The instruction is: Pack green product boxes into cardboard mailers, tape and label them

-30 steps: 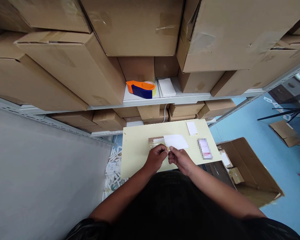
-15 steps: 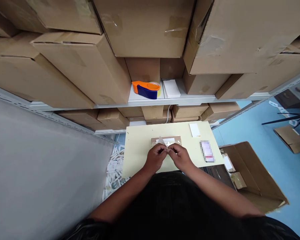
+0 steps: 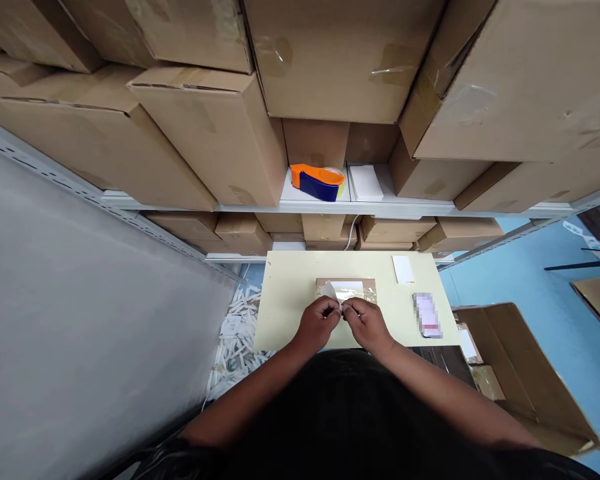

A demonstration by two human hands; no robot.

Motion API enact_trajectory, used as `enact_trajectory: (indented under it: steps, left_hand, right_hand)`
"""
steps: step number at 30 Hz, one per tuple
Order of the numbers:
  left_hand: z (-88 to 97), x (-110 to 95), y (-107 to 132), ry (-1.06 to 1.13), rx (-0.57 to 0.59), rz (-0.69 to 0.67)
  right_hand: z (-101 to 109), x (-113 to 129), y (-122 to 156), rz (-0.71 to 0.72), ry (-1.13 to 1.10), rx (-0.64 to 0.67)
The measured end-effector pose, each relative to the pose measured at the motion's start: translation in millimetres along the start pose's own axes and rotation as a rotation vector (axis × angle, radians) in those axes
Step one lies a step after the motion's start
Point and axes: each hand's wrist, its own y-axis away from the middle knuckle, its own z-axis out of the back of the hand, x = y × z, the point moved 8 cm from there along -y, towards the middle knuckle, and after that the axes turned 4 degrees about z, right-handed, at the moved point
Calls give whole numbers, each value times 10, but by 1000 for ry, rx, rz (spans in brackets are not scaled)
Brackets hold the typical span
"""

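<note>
My left hand (image 3: pixel 319 323) and my right hand (image 3: pixel 367 324) meet fingertip to fingertip over the near side of a small cardboard box (image 3: pixel 371 285). Both are closed in a pinch on a thin white label sheet (image 3: pixel 329 290), whose free corner stands up beyond my left fingers. The exact grip is partly hidden by the fingers. The box lies flat on a pale yellow table (image 3: pixel 290 287); shiny clear tape and a white patch show on its top.
Right of the box lie a white card stack (image 3: pixel 403 269) and a blurred phone-like item (image 3: pixel 427 315). A tape dispenser (image 3: pixel 317 183) and a white stack (image 3: pixel 365 183) sit on the shelf among cartons. An open carton (image 3: pixel 525 360) stands at right; paper scraps (image 3: pixel 235 333) litter the left floor.
The view has swung left, so everything appears further right. Both hands still pinch the sheet, now slightly nearer my body relative to the box.
</note>
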Motion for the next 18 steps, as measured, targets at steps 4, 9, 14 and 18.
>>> enact_trajectory:
  steps: [4,9,14,18]
  left_hand:
    - [19,83,16,46,-6,49]
    - [231,400,68,127,-82,197]
    - [823,799,212,80,-167,265]
    - [1452,1194,441,52,-266,345]
  right_hand:
    - [-38,-36,4,33,47,-21]
    - [-9,-192,-54,-102,-36,-133]
    - [-9,-286,-182,-226,-165,-165]
    - [-70,-245,-241,-284,-212,-181]
